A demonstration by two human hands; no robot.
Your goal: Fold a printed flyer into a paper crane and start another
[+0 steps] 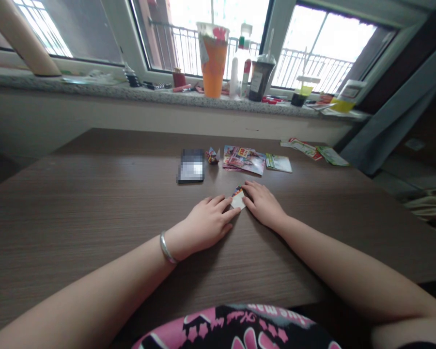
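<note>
Through the head view, I judge a folding step in hand on the small white paper piece with a multicoloured edge (239, 200), which lies on the brown wood-grain table (94, 208); the next move calls, I think, for steady pressure along its edges. I have the left hand (210, 220) and right hand (264, 203) angled inward, palm-down, fingers loosely extended, touching its sides without closing around it.
</note>
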